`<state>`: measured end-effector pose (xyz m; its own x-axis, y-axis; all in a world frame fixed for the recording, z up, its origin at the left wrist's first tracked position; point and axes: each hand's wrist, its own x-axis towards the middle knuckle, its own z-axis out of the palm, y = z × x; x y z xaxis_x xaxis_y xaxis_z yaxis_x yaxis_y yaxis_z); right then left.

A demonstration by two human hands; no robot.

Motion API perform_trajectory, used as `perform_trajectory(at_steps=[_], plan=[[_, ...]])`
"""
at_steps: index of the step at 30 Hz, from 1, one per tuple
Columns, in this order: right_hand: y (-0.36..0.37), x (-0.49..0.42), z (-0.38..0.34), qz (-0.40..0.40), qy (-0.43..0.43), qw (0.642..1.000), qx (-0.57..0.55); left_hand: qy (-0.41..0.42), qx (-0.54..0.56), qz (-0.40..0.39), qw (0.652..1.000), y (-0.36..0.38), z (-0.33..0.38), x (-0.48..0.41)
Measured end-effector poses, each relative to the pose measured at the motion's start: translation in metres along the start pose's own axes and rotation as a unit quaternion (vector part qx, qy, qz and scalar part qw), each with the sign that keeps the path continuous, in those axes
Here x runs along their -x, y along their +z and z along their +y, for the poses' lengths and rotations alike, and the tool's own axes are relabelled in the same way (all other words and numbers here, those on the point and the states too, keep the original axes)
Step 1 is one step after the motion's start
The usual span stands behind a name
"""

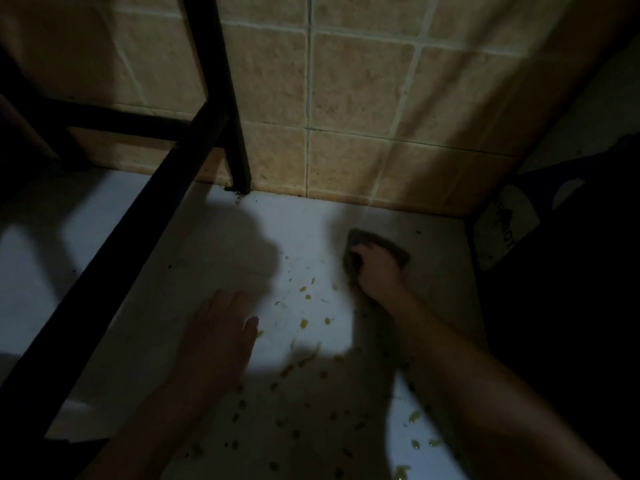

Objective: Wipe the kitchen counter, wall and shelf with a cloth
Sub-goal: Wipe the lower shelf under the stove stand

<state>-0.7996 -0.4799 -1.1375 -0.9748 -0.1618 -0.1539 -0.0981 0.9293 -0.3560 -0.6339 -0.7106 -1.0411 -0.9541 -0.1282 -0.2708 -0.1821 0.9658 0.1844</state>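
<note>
A white counter [304, 223] runs from the tiled wall [360, 98] toward me, dotted with several yellowish food scraps [304, 323] and dark crumbs. My right hand [377, 271] presses a dark grey cloth [381, 242] flat on the counter near the back right corner, fingers curled over it. My left hand [218, 334] lies palm down on the counter to the left, fingers spread, holding nothing. A black metal shelf frame [207, 109] stands at the left, one leg meeting the counter at the wall.
The scene is dim, with heavy shadows over the left counter. A dark bag or packet with a white label [505, 226] sits past the counter's right edge. Grime gathers at the shelf leg's foot [239, 194].
</note>
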Motion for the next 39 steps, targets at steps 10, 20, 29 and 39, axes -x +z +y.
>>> perform_trajectory(at_steps=[10, 20, 29, 39], plan=[[0.025, 0.014, -0.04, -0.06, -0.101, 0.992, -0.04, 0.045, -0.001, 0.044, 0.998, 0.0, 0.007, -0.015], [-0.024, 0.0, 0.085, 0.088, 0.11, 0.99, 0.016, 0.085, 0.024, 0.063, 0.994, -0.014, 0.037, -0.066], [-0.036, -0.032, 0.081, 0.086, 0.158, 0.984, 0.008, 0.108, 0.025, 0.083, 0.99, -0.014, 0.034, -0.073], [0.004, -0.034, -0.037, -0.043, -0.092, 0.995, 0.024, 0.088, 0.0, 0.094, 0.992, -0.023, 0.006, -0.062]])
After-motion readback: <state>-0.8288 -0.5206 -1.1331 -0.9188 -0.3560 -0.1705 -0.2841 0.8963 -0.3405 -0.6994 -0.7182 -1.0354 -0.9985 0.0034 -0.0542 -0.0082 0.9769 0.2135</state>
